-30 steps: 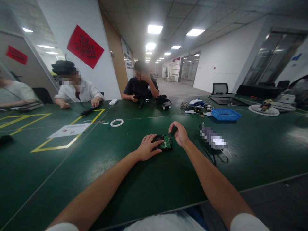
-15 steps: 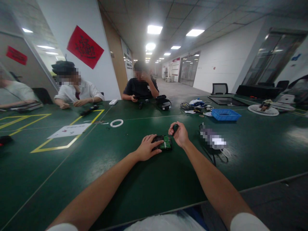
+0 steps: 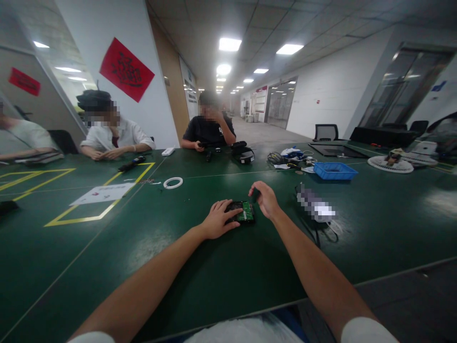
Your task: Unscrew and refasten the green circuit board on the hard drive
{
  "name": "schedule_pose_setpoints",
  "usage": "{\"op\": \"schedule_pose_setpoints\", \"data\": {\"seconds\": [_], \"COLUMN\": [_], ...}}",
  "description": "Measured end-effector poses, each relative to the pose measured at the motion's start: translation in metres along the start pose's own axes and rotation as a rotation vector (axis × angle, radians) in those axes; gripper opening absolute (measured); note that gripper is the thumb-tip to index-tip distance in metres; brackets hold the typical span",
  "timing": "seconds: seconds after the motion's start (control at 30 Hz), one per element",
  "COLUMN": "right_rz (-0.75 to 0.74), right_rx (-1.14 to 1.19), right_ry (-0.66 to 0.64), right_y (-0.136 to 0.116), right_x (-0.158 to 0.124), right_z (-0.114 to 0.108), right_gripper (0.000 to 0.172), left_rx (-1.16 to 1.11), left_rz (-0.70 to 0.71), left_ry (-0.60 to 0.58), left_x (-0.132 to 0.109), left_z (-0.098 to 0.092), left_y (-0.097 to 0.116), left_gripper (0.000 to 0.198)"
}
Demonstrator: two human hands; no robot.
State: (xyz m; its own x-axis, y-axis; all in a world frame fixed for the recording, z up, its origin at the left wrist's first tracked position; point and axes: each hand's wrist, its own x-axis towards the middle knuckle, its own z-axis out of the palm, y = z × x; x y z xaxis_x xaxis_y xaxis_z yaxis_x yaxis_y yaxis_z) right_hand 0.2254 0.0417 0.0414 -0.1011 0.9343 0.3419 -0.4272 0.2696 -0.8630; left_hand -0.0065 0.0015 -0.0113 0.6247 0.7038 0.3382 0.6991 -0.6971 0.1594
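A small black device with a bare green circuit board (image 3: 247, 212), much like a hard drive, lies flat on the green table. My left hand (image 3: 217, 220) rests across its left part, fingers spread and pressing on top, so that side is partly hidden. Just beyond its right edge is my right hand (image 3: 266, 199), raised above the table with its fingers curled round a small dark object (image 3: 254, 195). Most of that object is covered by the fingers, and its kind cannot be made out.
A phone-like device (image 3: 316, 205) with cables lies to the right. Farther back are a blue tray (image 3: 335, 171), a pile of cables (image 3: 291, 157) and a white fan part (image 3: 391, 163). A white ring (image 3: 173, 183) and a paper sheet (image 3: 103, 194) lie left. Several people sit across the table.
My right hand has turned slightly, and the dark object in it has shifted left and down towards the circuit board. My left hand and the device have stayed in place.
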Motion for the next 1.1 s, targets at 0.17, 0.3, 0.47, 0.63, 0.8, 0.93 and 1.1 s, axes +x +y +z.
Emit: {"op": "schedule_pose_setpoints", "data": {"seconds": [0.17, 0.3, 0.47, 0.63, 0.8, 0.93, 1.1], "right_rz": [0.041, 0.067, 0.110, 0.111, 0.070, 0.016, 0.020], "right_rx": [0.057, 0.106, 0.155, 0.137, 0.096, 0.036, 0.068], "right_ry": [-0.014, -0.033, -0.074, -0.055, -0.022, -0.009, 0.008], "right_y": [-0.0030, -0.0054, -0.0071, -0.0069, -0.0046, -0.0031, -0.0046], "right_x": [-0.0026, -0.0025, -0.0019, -0.0014, 0.0001, 0.0007, -0.0003], "right_z": [0.0027, 0.0008, -0.0004, -0.0006, -0.0016, -0.0012, 0.0000], "right_gripper": [0.024, 0.023, 0.034, 0.035, 0.027, 0.023, 0.022], "left_rx": [-0.007, 0.001, 0.011, 0.002, -0.006, -0.011, -0.011], "left_rz": [-0.005, 0.000, -0.004, -0.007, -0.007, -0.010, -0.006], "left_ry": [0.007, 0.003, -0.001, 0.007, 0.005, 0.013, 0.013], "left_x": [-0.0003, -0.0006, -0.0005, -0.0001, 0.0001, 0.0006, 0.0003], "left_z": [0.0003, 0.0015, 0.0014, 0.0002, -0.0002, 0.0002, 0.0003], "left_y": [0.0001, -0.0010, -0.0006, 0.0008, 0.0013, 0.0012, 0.0008], "left_gripper": [0.058, 0.058, 0.058, 0.057, 0.057, 0.057, 0.057]}}
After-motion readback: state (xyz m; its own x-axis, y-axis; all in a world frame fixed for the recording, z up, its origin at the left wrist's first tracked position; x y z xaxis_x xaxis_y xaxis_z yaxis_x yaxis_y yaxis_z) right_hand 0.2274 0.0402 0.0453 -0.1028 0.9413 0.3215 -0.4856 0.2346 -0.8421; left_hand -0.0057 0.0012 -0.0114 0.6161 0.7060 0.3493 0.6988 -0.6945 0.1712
